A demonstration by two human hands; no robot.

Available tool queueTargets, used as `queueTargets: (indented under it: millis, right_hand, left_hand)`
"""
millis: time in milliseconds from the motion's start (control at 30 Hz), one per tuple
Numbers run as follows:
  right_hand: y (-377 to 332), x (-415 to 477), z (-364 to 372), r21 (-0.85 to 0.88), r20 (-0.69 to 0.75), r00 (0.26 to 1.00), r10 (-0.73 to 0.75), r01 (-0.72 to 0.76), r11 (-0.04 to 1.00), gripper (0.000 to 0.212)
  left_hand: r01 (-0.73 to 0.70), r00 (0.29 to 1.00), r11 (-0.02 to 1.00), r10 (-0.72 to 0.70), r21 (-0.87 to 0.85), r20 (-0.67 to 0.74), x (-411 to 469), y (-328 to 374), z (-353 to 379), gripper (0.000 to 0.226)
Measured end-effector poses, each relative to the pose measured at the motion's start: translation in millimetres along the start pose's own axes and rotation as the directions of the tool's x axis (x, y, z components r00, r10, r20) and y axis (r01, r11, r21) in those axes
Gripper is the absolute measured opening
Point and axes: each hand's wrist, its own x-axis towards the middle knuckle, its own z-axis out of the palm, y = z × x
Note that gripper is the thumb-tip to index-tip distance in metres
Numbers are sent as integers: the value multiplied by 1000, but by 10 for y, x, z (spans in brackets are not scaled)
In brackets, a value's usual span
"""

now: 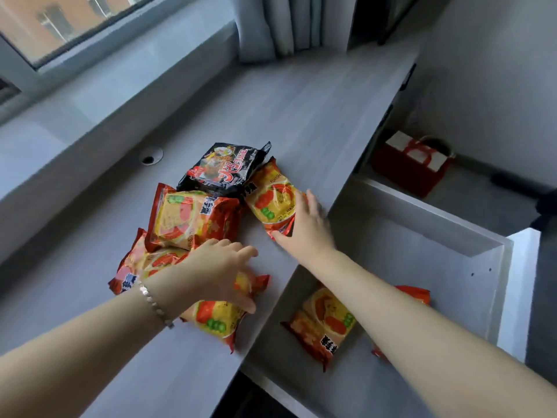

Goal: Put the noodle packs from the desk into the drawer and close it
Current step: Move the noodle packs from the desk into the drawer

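Several red-and-yellow noodle packs lie on the grey desk (pixel 301 110). My right hand (pixel 304 227) grips one pack (pixel 271 203) by its right edge, near the desk's edge. My left hand (pixel 220 267) is closed on the top of another pack (pixel 217 318) at the desk's front. Two more packs (pixel 190 218), (pixel 141 263) are stacked to the left, and a black pack (pixel 223 167) lies behind them. The drawer (pixel 470 279) stands open on the right. One pack (pixel 322 324) lies inside it, and my right forearm hides most of a second pack (pixel 413 294).
A round cable hole (pixel 150 156) is in the desk behind the packs. A window and sill run along the left, with a curtain (pixel 277 25) at the back. A red bag (pixel 413 164) stands on the floor beyond the drawer.
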Motion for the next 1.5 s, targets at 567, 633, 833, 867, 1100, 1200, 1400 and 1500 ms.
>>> queueTargets:
  millis: [567,633,833,867,1100,1200,1400,1500]
  right_hand:
    - [842,-991,231,88,-157,893,422,-413,906,98]
    - [1170,-1343,283,168,-138,796,589,-567,806,93]
    - [1671,-1817,364,-2,3,678,735,-735,678,86]
    - [1694,-1814,356,-21,24,675,738,-737,675,81]
    - [1495,-1457,162,-4,-13,793,609,-609,793,44]
    - [1196,-1175,6,100,-37,872,489,-484,870,33]
    - [227,-381,-148,345,26,968,251,-244,906,20]
    - [-349,-60,93,391,230,948,220,-297,871,32]
  left_hand:
    - [11,904,872,-218,-490,-368,39,468,-81,71]
    - [46,906,751,-310,-659,-289,164,740,46,63]
    - [235,949,626,-314,-743,35,679,1328,686,48]
    - [282,941,606,-327,-744,89,750,1380,770,48]
    - [347,934,690,-317,-635,166,886,1413,797,61]
    - [97,979,791,-187,-604,-87,729,1254,478,49]
    - [86,696,849,-426,-521,-578,206,105,-69,50]
    - [425,539,583,-778,-693,-324,36,-512,-31,67]
